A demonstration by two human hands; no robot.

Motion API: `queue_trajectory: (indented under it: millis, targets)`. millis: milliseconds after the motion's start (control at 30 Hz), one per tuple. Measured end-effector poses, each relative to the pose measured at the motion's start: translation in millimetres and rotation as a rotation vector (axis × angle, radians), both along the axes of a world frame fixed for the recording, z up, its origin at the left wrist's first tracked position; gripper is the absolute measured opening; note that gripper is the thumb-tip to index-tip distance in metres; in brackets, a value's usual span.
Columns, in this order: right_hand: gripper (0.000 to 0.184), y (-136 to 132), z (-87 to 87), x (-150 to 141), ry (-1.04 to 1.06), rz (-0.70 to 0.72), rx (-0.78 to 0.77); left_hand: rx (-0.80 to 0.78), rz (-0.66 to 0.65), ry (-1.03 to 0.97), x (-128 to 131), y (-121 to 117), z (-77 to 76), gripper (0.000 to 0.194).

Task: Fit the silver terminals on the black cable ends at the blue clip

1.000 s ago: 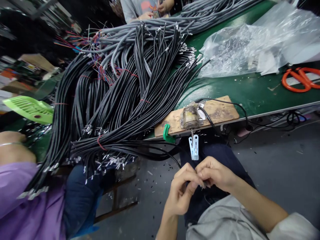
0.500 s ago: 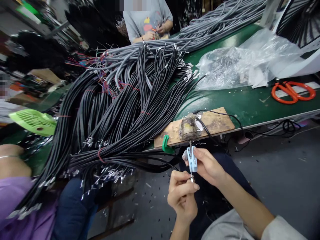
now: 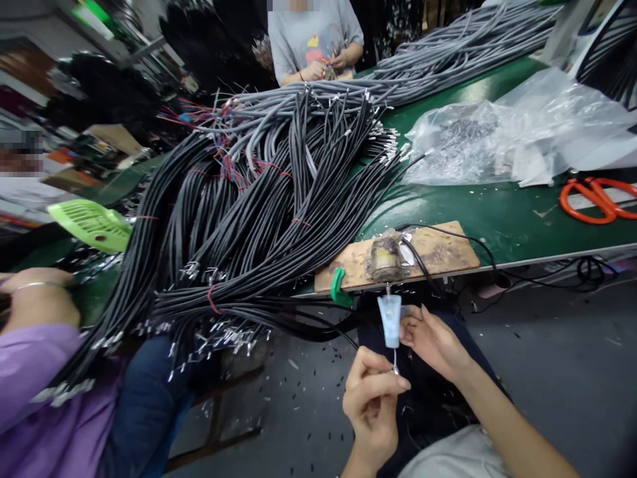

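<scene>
A pale blue clip (image 3: 389, 320) hangs from a taped fixture (image 3: 386, 257) on a wooden board (image 3: 438, 247) at the bench edge. My left hand (image 3: 373, 401) is pinched shut on a thin black wire whose metal tip points up into the clip's lower end. My right hand (image 3: 434, 340) sits just right of the clip with its fingers loosely spread, fingertips close to the clip's side. A large heap of black cables (image 3: 249, 219) with metal terminals lies on the green bench to the left.
Grey cables (image 3: 448, 50) run along the bench's far side. Clear plastic bags (image 3: 517, 129) and orange scissors (image 3: 597, 199) lie at right. A person in purple (image 3: 34, 378) sits at left, another in grey (image 3: 313, 40) across. A green basket (image 3: 92, 224) is at left.
My right hand has let go of the blue clip and opened beside it. My left hand stays pinched on the wire under the clip. The view shifted slightly.
</scene>
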State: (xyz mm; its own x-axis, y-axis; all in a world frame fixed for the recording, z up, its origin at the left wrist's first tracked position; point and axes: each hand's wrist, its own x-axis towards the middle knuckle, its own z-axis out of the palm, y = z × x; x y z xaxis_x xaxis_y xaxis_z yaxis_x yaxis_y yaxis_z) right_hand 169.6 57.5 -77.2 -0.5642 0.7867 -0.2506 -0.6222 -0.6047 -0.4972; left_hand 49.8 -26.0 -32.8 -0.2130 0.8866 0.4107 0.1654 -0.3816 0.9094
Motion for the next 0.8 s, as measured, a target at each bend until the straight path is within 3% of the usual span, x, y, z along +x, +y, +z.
queue_trajectory:
  millis: [100,167,233,333,467,567,667,800]
  targets:
    - [0.03,-8,-12.9,23,-0.201,-0.043,0.105,-0.164,-0.202,0.138,-11,-5,-2.8,0.019]
    - [0.027,-12,-20.6,35,-0.359,-0.022,0.182,-0.237,-0.26,0.318,-25,-4,3.4,0.021]
    - [0.03,-13,-27.7,41,-0.532,0.025,0.28,-0.202,-0.181,0.49,-44,0,17.1,0.03]
    - [0.033,-15,-36.3,40,-0.731,0.094,0.439,-0.021,0.066,0.683,-76,15,47.3,0.037]
    - [0.033,-20,-46.3,28,-0.818,0.132,0.563,0.109,0.264,1.01,-106,54,82.9,0.036]
    - [0.032,-28,-53.2,23,-0.863,0.159,0.591,-0.021,0.303,1.356,-112,88,95.0,0.047]
    - [0.032,-36,-58.6,27,-0.931,0.164,0.614,-0.117,0.322,1.563,-110,114,101.1,0.052]
    - [0.033,-44,-67.2,45,-1.015,0.162,0.623,-0.171,0.159,1.737,-111,133,112.3,0.046]
